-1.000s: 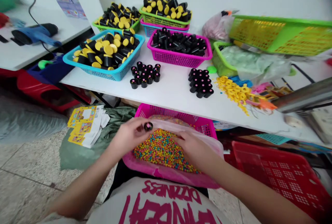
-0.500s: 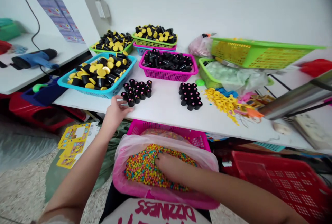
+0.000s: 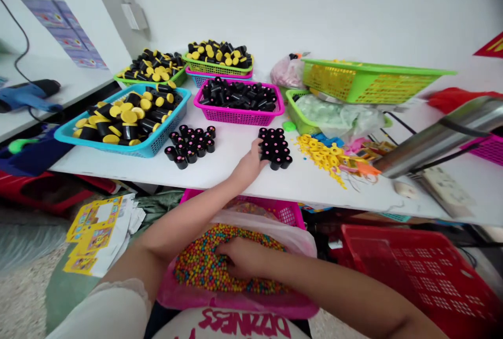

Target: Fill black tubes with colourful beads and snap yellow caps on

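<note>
While my left arm stretches forward and rightward, my left hand (image 3: 252, 166), half curled, touches the right of two clusters of black cups (image 3: 276, 146) on the white table (image 3: 231, 145); whether it grips one, I cannot tell. My right hand (image 3: 240, 258) curls among uncountable coloured balls (image 3: 196, 263) in one lined pink basket (image 3: 236, 305), fingertips hidden.

1 blue heat gun (image 3: 29, 96) lies left of the white table (image 3: 232, 142). 1 red basket (image 3: 396, 265) sits lower, near the table's right end.

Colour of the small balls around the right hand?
Small balls: mixed yellow, orange, pinkish-red and teal, shown in the head view.
</note>
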The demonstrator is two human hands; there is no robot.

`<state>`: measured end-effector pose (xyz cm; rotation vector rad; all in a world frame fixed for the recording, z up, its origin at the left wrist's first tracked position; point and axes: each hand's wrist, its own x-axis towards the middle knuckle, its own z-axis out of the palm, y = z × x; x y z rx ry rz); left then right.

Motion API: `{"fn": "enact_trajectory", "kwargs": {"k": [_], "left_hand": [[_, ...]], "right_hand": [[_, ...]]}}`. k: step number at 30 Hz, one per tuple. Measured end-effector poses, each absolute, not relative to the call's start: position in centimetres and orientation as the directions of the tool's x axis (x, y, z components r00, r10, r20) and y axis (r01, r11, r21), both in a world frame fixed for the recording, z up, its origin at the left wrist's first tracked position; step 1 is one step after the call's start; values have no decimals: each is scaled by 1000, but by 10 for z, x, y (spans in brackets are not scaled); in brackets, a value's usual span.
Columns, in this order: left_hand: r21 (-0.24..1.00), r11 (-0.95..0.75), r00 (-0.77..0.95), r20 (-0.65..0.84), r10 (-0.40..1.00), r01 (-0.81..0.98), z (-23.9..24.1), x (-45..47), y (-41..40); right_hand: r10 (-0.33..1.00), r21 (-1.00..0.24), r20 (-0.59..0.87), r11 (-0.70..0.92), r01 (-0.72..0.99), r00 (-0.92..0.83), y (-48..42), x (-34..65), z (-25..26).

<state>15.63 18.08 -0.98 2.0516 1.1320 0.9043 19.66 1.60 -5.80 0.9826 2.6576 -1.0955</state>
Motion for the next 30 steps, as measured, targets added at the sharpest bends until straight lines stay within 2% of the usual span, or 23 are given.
{"fn": "enact_trajectory", "kwargs": {"k": [4,9,13,18,20,22,26,30], "left_hand": [[784,-432,398,259,880,446,-2,144,186],[657,-587,523,327,787,473,30,74,137],[692,-528,561,212,800,492,37,19,66],[734,-394,536,48,843,554,-4,-2,-3],[747,-308,481,-18,876,589,-18,1,-16],[756,-258,448,-51,893,601,-25,5,-22],[759,-273,436,-16,900,591,-27,6,-24],[765,-305,456,17,890,567,-31,3,-24]], "right_hand": [[563,-656,-275,483,580,-780,18,207,-53],[624,-767,-213,370,524,-752,20,228,-36],[688,-804,-172,316,504,-705,18,241,-23],[726,-822,-67,348,450,-685,12,239,-8],[708,-788,-26,420,450,-706,10,233,-1],[678,-703,-6,520,485,-735,8,227,6],[628,-505,-28,662,553,-778,2,218,12],[618,-438,3,708,554,-786,-5,214,9]]}}
